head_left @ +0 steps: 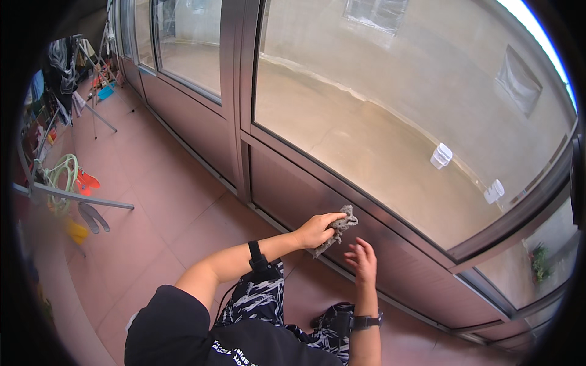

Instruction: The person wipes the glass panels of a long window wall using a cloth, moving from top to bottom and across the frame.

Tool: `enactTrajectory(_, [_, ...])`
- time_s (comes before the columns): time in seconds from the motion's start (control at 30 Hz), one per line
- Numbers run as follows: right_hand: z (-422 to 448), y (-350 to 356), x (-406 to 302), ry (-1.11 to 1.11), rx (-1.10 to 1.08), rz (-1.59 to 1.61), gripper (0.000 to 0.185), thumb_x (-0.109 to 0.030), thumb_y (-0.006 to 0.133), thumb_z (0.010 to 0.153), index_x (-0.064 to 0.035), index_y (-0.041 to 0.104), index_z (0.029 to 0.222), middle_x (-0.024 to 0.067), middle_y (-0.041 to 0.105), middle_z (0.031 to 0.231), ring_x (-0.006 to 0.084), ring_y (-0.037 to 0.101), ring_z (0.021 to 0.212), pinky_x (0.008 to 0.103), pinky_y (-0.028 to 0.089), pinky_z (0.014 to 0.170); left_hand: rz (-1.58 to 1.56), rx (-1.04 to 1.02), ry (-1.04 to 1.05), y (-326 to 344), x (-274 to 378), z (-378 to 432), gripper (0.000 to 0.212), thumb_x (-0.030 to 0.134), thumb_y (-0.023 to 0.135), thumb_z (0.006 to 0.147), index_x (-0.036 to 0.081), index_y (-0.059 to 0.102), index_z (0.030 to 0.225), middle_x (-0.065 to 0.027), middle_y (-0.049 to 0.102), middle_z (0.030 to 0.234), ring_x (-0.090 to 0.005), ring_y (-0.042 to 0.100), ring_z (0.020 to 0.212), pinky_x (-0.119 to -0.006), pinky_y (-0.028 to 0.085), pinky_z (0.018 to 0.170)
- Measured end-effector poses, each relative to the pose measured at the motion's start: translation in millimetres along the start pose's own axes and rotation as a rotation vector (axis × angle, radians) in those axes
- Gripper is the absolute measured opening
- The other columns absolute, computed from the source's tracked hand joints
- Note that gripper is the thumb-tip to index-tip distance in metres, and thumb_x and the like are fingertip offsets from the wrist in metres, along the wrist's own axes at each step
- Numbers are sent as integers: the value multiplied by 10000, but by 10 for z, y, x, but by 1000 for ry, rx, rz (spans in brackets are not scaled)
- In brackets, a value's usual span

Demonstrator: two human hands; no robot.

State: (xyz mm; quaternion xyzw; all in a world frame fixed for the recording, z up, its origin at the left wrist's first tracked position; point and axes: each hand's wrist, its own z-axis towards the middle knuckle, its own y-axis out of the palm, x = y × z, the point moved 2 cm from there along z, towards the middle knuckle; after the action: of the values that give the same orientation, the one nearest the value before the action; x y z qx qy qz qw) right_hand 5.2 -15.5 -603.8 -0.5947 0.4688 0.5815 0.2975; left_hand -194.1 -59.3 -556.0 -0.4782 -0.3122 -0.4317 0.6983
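Note:
A crumpled grey cloth (344, 221) is bunched in my left hand (314, 232), its lower end hanging down. It is held in front of the lower panel (288, 183) of a metal-framed glazed partition; whether it presses on the panel I cannot tell. To the right, my right hand (363, 261) is raised with bent, parted fingers and holds nothing. Above both hands runs the bottom rail (348, 201) of a large window pane (357, 132). Black straps circle both of my forearms.
Pink floor tiles (137, 215) run along the partition. At the left stand a folding drying rack (94, 107) with clothes, a blue basin (106, 91), a green hose coil (64, 178), orange slippers (86, 180) and a grey rack leg (91, 194). Beyond the glass are white plastic containers (441, 156).

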Motion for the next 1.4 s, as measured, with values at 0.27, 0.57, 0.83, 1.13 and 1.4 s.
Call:
enactTrajectory(0.27, [-183, 481, -142, -344, -89, -470, 516, -74, 639, 798, -44, 455, 1279, 131, 549, 1179, 199, 547, 1060, 303, 429, 896, -818, -149, -424, 339, 41, -435, 480, 209, 380, 975, 54, 249, 1410, -85, 444, 1301, -189, 463, 1161, -332, 390, 968])
enactTrajectory(0.57, [-443, -761, -1022, -814, 691, -619, 408, -81, 645, 801, -48, 520, 1188, 136, 487, 1104, 248, 498, 1007, 368, 407, 864, -1326, 265, -515, -701, -333, -944, 300, 173, 466, 915, -15, 532, 1139, -160, 616, 1059, -245, 618, 950, -361, 525, 818])
enactTrajectory(0.83, [-212, -1405, -978, -683, 970, -1192, 353, -86, 623, 789, -37, 504, 1118, 172, 509, 1059, 342, 535, 982, 393, 438, 825, -1586, 599, -657, -792, -1245, -1434, 237, 155, 442, 894, 16, 575, 1032, -92, 631, 970, -205, 610, 884, -370, 511, 826])
enactTrajectory(1.13, [320, 287, -789, -768, 682, -1226, 503, -57, 700, 665, -89, 516, 1132, 146, 502, 1097, 352, 567, 946, 413, 503, 732, -1494, 434, -623, -613, -1138, -1413, 293, 217, 537, 873, 37, 556, 1103, -93, 622, 989, -212, 599, 875, -366, 506, 823])
enactTrajectory(1.4, [856, 1374, -682, -931, 535, -1233, 436, -53, 691, 632, -97, 493, 1018, 106, 466, 938, 313, 561, 854, 384, 510, 654, -1536, 571, -663, -655, -1190, -1441, 268, 201, 531, 860, 37, 572, 1068, -78, 629, 954, -197, 600, 834, -356, 512, 800])
